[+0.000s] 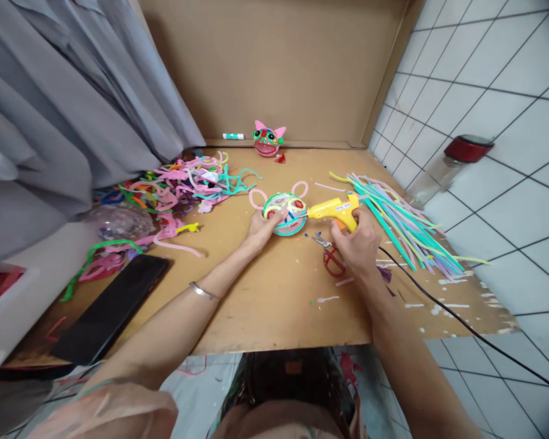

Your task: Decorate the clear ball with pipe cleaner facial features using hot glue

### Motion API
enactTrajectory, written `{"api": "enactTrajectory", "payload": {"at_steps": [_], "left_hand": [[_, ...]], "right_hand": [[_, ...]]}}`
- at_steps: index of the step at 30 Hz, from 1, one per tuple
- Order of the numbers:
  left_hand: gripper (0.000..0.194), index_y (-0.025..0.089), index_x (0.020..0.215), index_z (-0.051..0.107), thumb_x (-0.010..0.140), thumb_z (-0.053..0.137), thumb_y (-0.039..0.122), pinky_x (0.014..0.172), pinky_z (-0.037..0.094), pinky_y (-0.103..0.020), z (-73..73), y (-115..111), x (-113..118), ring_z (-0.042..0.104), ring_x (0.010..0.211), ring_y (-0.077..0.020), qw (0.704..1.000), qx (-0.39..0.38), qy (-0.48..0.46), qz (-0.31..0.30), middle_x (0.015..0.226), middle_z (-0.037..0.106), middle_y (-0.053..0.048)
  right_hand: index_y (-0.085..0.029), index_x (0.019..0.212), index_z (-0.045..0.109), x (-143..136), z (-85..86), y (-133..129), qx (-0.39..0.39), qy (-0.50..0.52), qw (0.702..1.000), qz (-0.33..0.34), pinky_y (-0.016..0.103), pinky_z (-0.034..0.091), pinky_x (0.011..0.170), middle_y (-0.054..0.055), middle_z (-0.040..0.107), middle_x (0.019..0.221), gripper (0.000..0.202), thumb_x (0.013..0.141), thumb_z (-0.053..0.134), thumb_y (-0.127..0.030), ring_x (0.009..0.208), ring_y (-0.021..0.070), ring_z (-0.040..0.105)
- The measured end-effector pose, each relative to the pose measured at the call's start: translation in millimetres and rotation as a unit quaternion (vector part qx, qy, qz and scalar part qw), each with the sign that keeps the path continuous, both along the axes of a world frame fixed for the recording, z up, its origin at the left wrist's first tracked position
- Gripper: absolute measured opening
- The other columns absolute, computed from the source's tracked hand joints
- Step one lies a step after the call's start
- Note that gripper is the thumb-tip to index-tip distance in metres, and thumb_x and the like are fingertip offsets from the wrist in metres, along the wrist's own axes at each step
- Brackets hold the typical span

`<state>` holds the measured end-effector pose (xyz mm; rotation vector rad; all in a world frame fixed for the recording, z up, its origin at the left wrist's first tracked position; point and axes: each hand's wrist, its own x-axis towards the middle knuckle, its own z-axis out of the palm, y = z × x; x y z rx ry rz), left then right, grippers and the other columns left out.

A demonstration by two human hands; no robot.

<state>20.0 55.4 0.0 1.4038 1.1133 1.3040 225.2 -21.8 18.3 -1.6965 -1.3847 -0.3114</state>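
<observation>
Left hand (266,227): forearm reaching forward and inward from the lower left, thumb over the front of the round craft face (285,214), digits closed on its near left edge. The craft face is near the middle of the table (274,305), its two pink loops pointing away from the person. Right hand (357,241): forearm angled up and inward from the lower right, fingers wrapped around the handle of the yellow glue gun (336,210), whose nozzle points left at the craft face's right side. Red-handled scissors (333,259) lie just left of the right hand.
</observation>
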Motion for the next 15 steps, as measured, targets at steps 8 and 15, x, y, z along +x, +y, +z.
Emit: {"api": "enactTrajectory", "payload": {"at_steps": [8,15], "left_hand": [[0.044,0.015,0.086,0.067,0.064,0.071,0.052,0.081,0.052,-0.032,3.0,-2.8,1.5,0.067,0.087,-0.0229,1.000,-0.014,-0.002,0.013,0.086,0.072,-0.008],[0.041,0.015,0.084,0.068,0.066,0.069,0.053,0.082,0.052,-0.034,8.8,-6.3,2.8,0.067,0.084,-0.0239,1.000,-0.003,0.008,-0.002,0.082,0.072,-0.007]], "right_hand": [[-0.018,0.104,0.055,-3.5,-0.6,-2.2,-0.002,-0.011,1.000,0.008,0.037,0.046,0.073,0.011,0.066,0.095,0.036,0.078,0.056,-0.043,0.086,0.0265,0.061],[-0.018,0.103,0.055,-7.7,-2.2,-0.6,-0.002,-0.003,1.000,0.016,0.038,0.046,0.075,0.011,0.065,0.096,0.035,0.078,0.054,-0.044,0.087,0.0260,0.061]]}}
